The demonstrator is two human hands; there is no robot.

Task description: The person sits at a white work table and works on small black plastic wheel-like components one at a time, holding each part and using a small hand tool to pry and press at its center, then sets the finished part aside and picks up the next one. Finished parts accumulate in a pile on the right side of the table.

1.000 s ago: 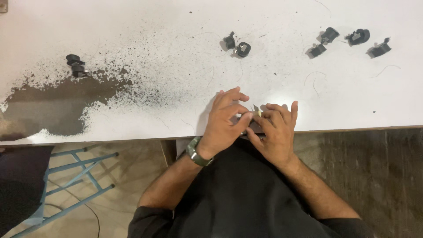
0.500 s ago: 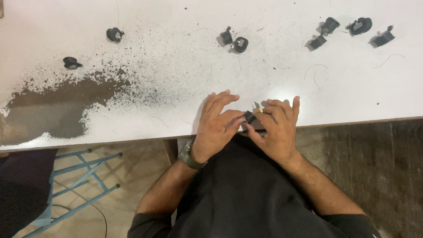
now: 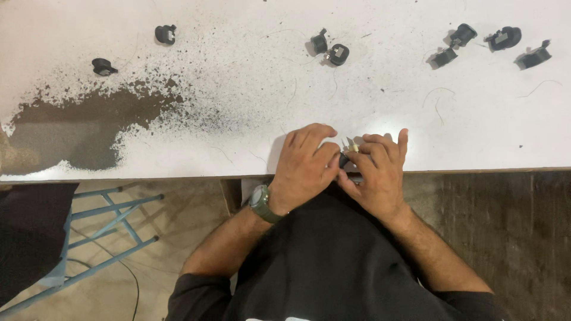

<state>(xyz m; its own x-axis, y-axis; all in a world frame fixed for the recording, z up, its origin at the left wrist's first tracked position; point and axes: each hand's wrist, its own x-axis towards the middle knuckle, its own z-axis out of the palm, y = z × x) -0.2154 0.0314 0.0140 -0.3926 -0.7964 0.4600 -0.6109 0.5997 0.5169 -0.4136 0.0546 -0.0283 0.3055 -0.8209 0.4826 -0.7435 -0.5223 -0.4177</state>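
L hand [image 3: 303, 169] + R hand [image 3: 376, 175] together at near table edge [image 3: 178, 169], fingers of both pinched on 1 small dark part [image 3: 344, 159]; thin pale tips [image 3: 351, 144] stick up from it.

Count, black parts on white table: 2 just beyond grip [image 3: 329, 49]; 4 far R of grip [image 3: 488, 46]; 2 far L [image 3: 131, 50]. Total 8 loose.

Dark worn patch [image 3: 77, 122] L of grip. No labels legible.

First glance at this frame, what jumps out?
Both hands meet at the near table edge, the left hand and right hand pinching one small dark part between them. A big worn brown patch scars the white tabletop at left. Small black parts lie scattered along the far side.
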